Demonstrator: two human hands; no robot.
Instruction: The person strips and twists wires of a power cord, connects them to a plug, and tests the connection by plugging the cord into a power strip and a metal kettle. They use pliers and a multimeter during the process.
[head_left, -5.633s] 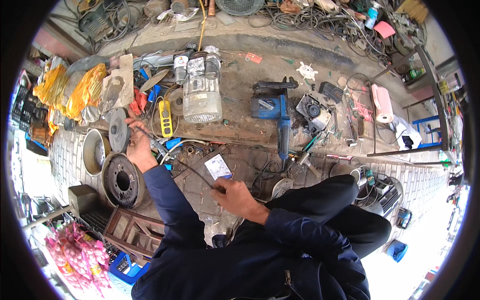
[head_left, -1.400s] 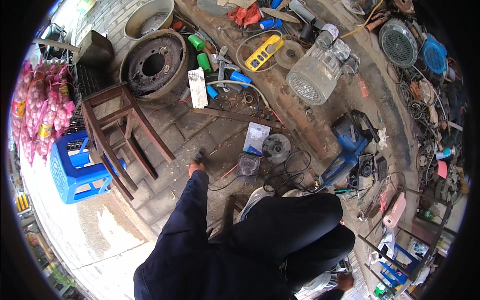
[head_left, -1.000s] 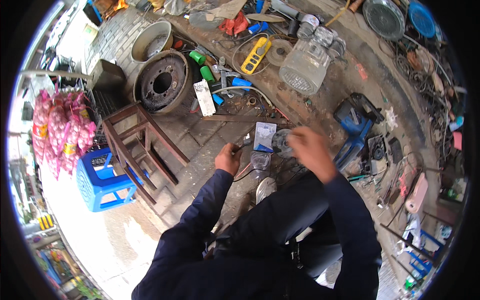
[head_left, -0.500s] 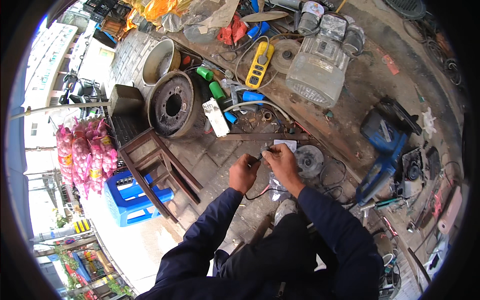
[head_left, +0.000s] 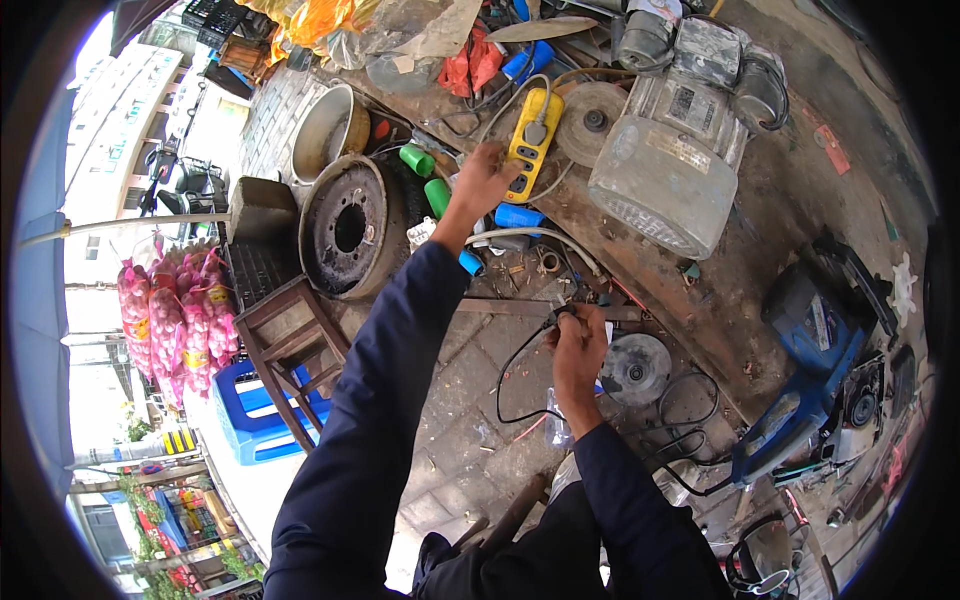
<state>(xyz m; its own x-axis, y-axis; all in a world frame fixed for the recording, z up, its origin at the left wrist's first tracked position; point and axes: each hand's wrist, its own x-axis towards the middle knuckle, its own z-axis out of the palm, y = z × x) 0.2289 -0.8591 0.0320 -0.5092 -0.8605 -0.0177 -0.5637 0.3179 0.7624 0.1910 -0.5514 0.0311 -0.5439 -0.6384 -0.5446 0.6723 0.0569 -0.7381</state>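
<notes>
My right hand [head_left: 580,352] is closed on a black plug [head_left: 562,312], its metal prongs pointing away from me. A thin black cord [head_left: 502,372] loops down from the plug. At the far left, my left hand [head_left: 484,182] has its fingers bent against the near-left edge of a yellow power strip [head_left: 530,140], gripping it there. One grey plug [head_left: 537,132] sits in the strip, and several sockets show beside it. Part of a white box [head_left: 421,232] shows beneath my left wrist. A blue chainsaw-shaped power tool [head_left: 800,360] lies to the right, with black cord near its handle.
A large grey motor [head_left: 665,185] stands on the rusty metal plate, beside a round disc [head_left: 592,122]. Another grey disc [head_left: 635,371] lies near my right hand. Leftward are a wheel rim [head_left: 325,265], a wooden stool frame [head_left: 290,335], a blue plastic stool [head_left: 245,420] and pink net bags [head_left: 180,320].
My left hand has left the plug and reached away to the yellow power strip. My right hand still holds the plug, now slightly lower and farther right. The view has shifted a little.
</notes>
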